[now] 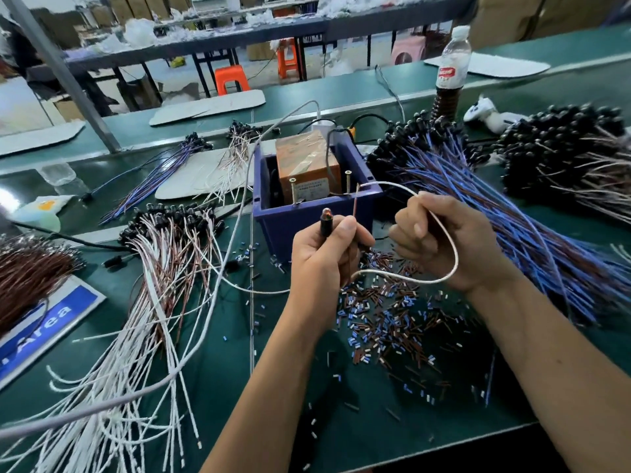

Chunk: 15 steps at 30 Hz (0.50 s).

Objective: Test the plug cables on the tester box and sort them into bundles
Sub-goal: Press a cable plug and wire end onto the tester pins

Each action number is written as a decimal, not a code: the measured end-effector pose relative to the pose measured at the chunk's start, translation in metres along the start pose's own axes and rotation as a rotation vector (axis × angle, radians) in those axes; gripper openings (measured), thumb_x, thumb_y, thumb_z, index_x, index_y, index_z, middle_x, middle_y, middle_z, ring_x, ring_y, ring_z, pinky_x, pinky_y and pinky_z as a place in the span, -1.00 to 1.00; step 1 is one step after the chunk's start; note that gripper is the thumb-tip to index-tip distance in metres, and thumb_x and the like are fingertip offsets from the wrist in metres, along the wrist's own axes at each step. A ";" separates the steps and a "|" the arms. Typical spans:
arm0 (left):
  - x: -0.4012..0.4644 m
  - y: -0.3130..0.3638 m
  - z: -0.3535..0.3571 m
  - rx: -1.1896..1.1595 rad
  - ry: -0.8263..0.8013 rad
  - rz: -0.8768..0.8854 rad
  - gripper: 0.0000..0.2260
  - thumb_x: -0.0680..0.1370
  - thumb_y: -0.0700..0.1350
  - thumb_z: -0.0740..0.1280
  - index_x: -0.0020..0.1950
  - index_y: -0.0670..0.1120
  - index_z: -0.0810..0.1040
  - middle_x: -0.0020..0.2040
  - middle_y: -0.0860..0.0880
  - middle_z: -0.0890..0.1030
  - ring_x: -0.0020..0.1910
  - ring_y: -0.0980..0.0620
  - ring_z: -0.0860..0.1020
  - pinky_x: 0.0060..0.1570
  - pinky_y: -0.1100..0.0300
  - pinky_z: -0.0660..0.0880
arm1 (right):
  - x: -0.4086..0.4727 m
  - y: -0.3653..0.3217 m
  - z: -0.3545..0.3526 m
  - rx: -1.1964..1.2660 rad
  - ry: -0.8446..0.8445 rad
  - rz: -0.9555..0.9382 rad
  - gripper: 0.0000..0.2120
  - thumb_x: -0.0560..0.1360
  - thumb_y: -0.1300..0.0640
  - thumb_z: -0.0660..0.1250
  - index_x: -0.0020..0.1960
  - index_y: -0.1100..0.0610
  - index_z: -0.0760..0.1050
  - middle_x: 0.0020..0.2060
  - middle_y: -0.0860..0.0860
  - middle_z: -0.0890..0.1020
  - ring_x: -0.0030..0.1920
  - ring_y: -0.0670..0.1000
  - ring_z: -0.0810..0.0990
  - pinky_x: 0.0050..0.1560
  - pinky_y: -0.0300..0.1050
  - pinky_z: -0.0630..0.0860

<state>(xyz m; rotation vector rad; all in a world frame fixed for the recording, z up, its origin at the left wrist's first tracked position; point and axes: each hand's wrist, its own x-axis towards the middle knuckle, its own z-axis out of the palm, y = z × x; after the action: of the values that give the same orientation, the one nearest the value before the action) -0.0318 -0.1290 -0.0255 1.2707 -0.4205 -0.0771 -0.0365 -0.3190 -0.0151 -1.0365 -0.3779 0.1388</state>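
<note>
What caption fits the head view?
Left hand holds lit plug; right hand touches its white wire to tester box.

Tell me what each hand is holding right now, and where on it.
Left hand grips the cable's black lamp plug by its body, brown lead under the thumb. Right hand pinches the white lead near its free end.

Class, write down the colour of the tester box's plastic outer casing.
The tester box casing is dark blue-purple, seen best in the head view.

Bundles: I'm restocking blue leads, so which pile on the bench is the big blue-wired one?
The big blue bundle, fanned out right of the tester box. The left piles are white-and-brown or small.
</note>
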 end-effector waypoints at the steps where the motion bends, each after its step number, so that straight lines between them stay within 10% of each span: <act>1: 0.005 0.001 0.011 0.028 -0.021 -0.002 -0.68 0.66 -0.09 0.24 -0.25 -0.09 0.63 -0.51 0.11 0.27 -0.53 0.12 0.18 -0.49 0.26 0.14 | -0.005 -0.007 -0.005 -0.006 0.058 -0.021 -0.59 0.63 0.12 0.06 -0.33 0.19 0.48 -0.53 0.04 0.22 -0.45 -0.03 0.13 -0.43 -0.13 0.06; 15: 0.114 -0.011 0.221 0.734 -0.251 -0.136 -0.36 0.66 0.31 0.10 -0.11 -0.19 0.68 -0.29 -0.08 0.63 -0.15 -0.19 0.64 -0.08 0.00 0.58 | -0.197 -0.176 -0.166 -0.450 1.457 -0.184 -0.66 0.68 0.06 0.16 -0.22 0.08 0.53 -0.59 -0.12 0.31 -0.63 -0.14 0.16 -0.62 -0.25 0.05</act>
<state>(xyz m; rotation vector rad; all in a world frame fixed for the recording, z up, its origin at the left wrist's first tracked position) -0.0022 -0.3656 0.0455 2.0253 -0.6067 -0.2123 -0.1692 -0.5997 0.0145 -1.2694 0.8606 -0.8785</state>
